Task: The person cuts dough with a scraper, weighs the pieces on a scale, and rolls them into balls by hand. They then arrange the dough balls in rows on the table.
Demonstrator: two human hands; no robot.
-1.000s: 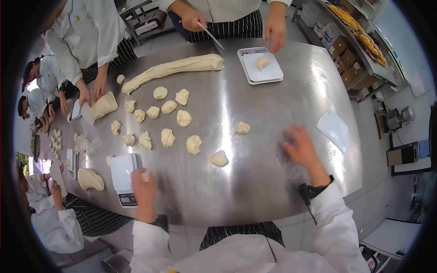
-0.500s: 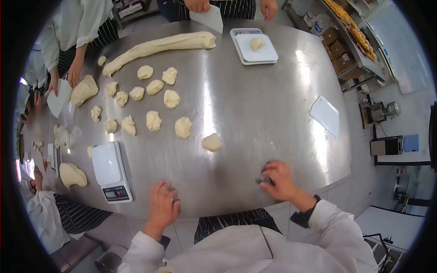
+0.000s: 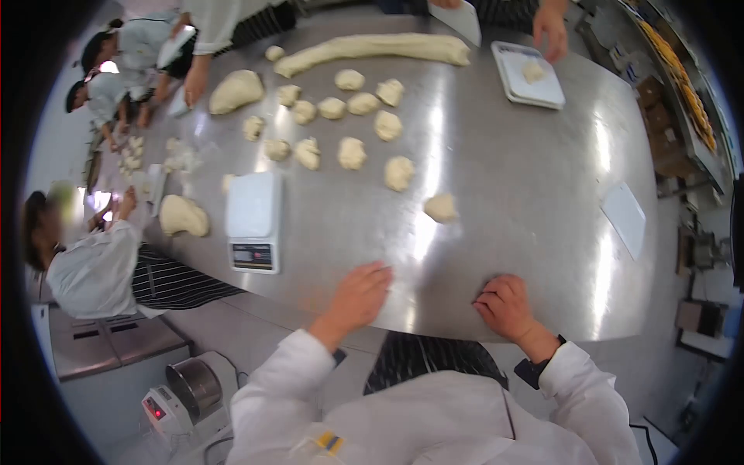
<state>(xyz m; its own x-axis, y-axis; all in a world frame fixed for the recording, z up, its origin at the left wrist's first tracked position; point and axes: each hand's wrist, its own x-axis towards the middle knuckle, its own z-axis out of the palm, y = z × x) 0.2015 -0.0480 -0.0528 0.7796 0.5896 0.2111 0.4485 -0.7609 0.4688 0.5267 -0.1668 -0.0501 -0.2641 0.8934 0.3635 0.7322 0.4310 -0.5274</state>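
Note:
My left hand (image 3: 360, 297) hovers at or just above the steel table near its front edge; its fingers are stretched out and it holds nothing visible. Farther right, my right hand (image 3: 504, 307) rests by the tabletop with fingers curled in and nothing seen in them. The nearest thing to both is a lump of dough (image 3: 440, 208) lying ahead, between them and touched by neither. Beyond it several more dough pieces (image 3: 352, 153) are scattered toward the left and back. To the left of my left hand stands a white digital scale (image 3: 254, 209) with a bare platform.
A long dough roll (image 3: 372, 49) lies at the back. A second scale (image 3: 527, 75) bears a dough piece under a co-worker's hand (image 3: 550, 32). A white scraper (image 3: 624, 218) lies right. Larger dough masses (image 3: 236, 91) sit left, near other people. A mixer (image 3: 190, 395) stands below left.
The view has turned left, so the table's contents shift right in it. My left hand has moved forward and right, its fingers straighter. The co-worker's hand has come to the far scale.

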